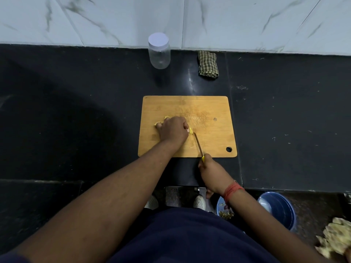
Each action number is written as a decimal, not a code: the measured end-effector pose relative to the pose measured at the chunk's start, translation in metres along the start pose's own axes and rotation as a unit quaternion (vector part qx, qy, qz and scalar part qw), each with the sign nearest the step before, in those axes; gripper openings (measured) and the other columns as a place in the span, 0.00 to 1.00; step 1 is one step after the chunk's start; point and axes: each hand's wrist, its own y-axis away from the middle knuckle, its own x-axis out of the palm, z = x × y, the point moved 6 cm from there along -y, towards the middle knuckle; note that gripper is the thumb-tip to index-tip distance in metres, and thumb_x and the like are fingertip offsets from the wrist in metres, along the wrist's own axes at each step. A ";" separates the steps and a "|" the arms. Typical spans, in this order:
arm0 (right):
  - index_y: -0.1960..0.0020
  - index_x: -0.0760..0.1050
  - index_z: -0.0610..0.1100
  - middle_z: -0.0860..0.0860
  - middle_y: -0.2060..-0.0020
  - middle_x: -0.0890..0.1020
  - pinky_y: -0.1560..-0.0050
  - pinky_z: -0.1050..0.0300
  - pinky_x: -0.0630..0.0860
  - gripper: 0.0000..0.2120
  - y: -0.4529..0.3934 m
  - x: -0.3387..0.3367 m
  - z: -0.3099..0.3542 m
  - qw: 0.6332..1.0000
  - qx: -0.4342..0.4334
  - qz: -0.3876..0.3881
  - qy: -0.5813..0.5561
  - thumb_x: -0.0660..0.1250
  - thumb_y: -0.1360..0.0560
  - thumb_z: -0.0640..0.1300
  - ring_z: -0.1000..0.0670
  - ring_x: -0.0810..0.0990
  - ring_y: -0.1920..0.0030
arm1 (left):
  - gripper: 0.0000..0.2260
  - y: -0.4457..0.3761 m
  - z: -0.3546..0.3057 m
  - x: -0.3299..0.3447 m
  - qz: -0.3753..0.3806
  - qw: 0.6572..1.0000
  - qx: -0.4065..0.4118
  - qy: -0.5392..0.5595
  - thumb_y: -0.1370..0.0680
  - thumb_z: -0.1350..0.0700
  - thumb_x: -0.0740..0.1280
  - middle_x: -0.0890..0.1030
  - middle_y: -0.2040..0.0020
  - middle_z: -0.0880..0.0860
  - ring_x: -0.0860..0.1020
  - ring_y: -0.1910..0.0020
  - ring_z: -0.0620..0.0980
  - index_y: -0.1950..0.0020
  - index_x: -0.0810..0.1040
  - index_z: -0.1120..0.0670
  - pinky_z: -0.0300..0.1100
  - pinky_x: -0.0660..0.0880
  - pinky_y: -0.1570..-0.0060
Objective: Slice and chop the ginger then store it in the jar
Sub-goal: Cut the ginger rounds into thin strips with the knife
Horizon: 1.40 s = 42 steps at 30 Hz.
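The black stone bench (76,111) spreads wide before me, glossy and flecked, meeting a pale marbled wall (247,21) at the back. In the middle lies my wooden chopping board (209,111), a rounded rectangle scored with cut marks, a hanging hole in its near right corner. Past the bench edge, down on the floor to my right, stands a blue bucket (281,209). Against the wall the clear plastic jar (159,52) stands upright with its white lid on, well apart from the board; just to its right sits a folded green checked cloth (208,64). Nothing lies between the board and the jar.

My left hand (172,130) is curled down on the board's left half, fingers closed over the yellow ginger (191,131), which peeks out at my fingertips; more pieces show on the hand's far side. My right hand (212,175) is wrapped tight around the yellow handle of the knife (198,145), whose thin blade angles in with its tip touching the ginger.
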 end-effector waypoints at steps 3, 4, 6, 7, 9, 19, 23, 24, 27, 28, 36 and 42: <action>0.36 0.62 0.43 0.42 0.62 0.74 0.82 0.58 0.72 0.12 -0.009 -0.009 0.015 1.000 -0.011 -0.013 -0.003 0.50 0.18 0.38 0.45 0.75 0.77 | 0.02 0.000 0.001 0.000 0.004 1.000 -0.006 0.003 0.24 0.53 0.72 0.82 0.53 0.42 0.75 0.45 0.48 0.55 0.81 0.45 0.50 0.60 0.46; 0.38 0.62 0.42 0.41 0.62 0.74 0.81 0.55 0.74 0.10 -0.012 -0.009 0.020 1.000 -0.008 -0.006 -0.014 0.50 0.18 0.38 0.45 0.75 0.79 | 0.02 0.001 0.001 0.000 0.007 1.000 -0.008 0.007 0.24 0.53 0.71 0.82 0.53 0.42 0.75 0.44 0.48 0.55 0.81 0.45 0.51 0.61 0.45; 0.40 0.63 0.43 0.40 0.61 0.74 0.80 0.52 0.76 0.09 -0.018 -0.010 0.027 1.000 0.004 0.003 -0.027 0.50 0.19 0.37 0.45 0.74 0.80 | 0.03 0.001 0.002 0.001 0.016 1.000 -0.008 0.014 0.23 0.54 0.71 0.82 0.52 0.43 0.75 0.43 0.49 0.54 0.81 0.45 0.52 0.61 0.45; 0.41 0.63 0.43 0.40 0.60 0.74 0.80 0.52 0.76 0.09 -0.020 -0.008 0.029 0.999 0.006 0.010 -0.030 0.50 0.19 0.36 0.45 0.73 0.80 | 0.03 0.001 0.003 0.001 0.020 1.000 -0.009 0.017 0.23 0.55 0.70 0.82 0.51 0.43 0.75 0.42 0.50 0.54 0.81 0.45 0.52 0.61 0.45; 0.42 0.63 0.42 0.40 0.60 0.74 0.79 0.51 0.77 0.08 -0.025 -0.006 0.032 1.000 0.003 0.014 -0.024 0.50 0.19 0.36 0.45 0.73 0.77 | 0.04 0.000 0.003 0.001 0.025 0.999 -0.011 0.021 0.24 0.55 0.70 0.82 0.51 0.43 0.75 0.42 0.50 0.55 0.81 0.45 0.51 0.60 0.46; 0.43 0.63 0.41 0.38 0.59 0.74 0.80 0.49 0.77 0.10 -0.030 -0.002 0.035 0.999 0.010 0.022 -0.030 0.49 0.20 0.34 0.45 0.74 0.80 | 0.05 -0.002 0.004 0.001 0.030 0.999 -0.026 0.017 0.24 0.55 0.71 0.82 0.53 0.44 0.76 0.44 0.49 0.58 0.80 0.46 0.51 0.60 0.48; 0.44 0.63 0.42 0.39 0.62 0.73 0.82 0.54 0.74 0.08 -0.036 -0.001 0.032 0.999 0.013 0.021 -0.025 0.49 0.20 0.34 0.48 0.72 0.83 | 0.07 -0.003 0.004 0.000 0.032 0.999 -0.029 0.009 0.24 0.54 0.72 0.82 0.53 0.44 0.76 0.45 0.49 0.61 0.78 0.45 0.51 0.61 0.47; 0.45 0.63 0.42 0.39 0.62 0.73 0.83 0.54 0.73 0.08 -0.037 -0.001 0.032 0.999 0.014 0.022 -0.021 0.49 0.20 0.33 0.48 0.72 0.84 | 0.08 -0.002 0.004 0.000 0.033 0.999 -0.029 0.009 0.24 0.54 0.72 0.82 0.53 0.44 0.76 0.45 0.49 0.61 0.77 0.45 0.51 0.61 0.46; 0.43 0.63 0.42 0.39 0.62 0.73 0.82 0.54 0.73 0.10 -0.039 -0.002 0.032 1.000 0.013 0.020 -0.012 0.49 0.21 0.33 0.47 0.72 0.82 | 0.09 -0.002 0.003 -0.001 0.036 0.999 -0.031 0.009 0.24 0.54 0.72 0.82 0.52 0.44 0.75 0.44 0.49 0.62 0.76 0.45 0.51 0.61 0.45; 0.43 0.63 0.41 0.39 0.63 0.73 0.82 0.54 0.73 0.10 -0.038 -0.003 0.033 1.000 0.012 0.022 -0.009 0.49 0.21 0.33 0.46 0.72 0.82 | 0.09 -0.002 0.003 -0.001 0.036 0.999 -0.033 0.009 0.24 0.54 0.72 0.82 0.52 0.44 0.75 0.44 0.49 0.62 0.75 0.45 0.51 0.61 0.45; 0.39 0.62 0.42 0.40 0.63 0.73 0.82 0.53 0.74 0.13 -0.037 0.000 0.037 0.999 0.008 0.043 0.003 0.48 0.21 0.32 0.45 0.72 0.78 | 0.11 -0.002 0.004 -0.001 0.021 0.999 -0.035 0.013 0.25 0.53 0.72 0.80 0.56 0.42 0.76 0.46 0.49 0.64 0.74 0.45 0.52 0.62 0.43; 0.42 0.63 0.42 0.41 0.66 0.74 0.73 0.41 0.78 0.09 -0.030 0.001 0.028 0.998 -0.007 0.056 0.034 0.50 0.20 0.34 0.46 0.72 0.77 | 0.10 -0.002 0.004 0.000 0.009 0.999 -0.048 0.012 0.25 0.53 0.73 0.81 0.55 0.42 0.76 0.45 0.48 0.64 0.75 0.44 0.53 0.62 0.42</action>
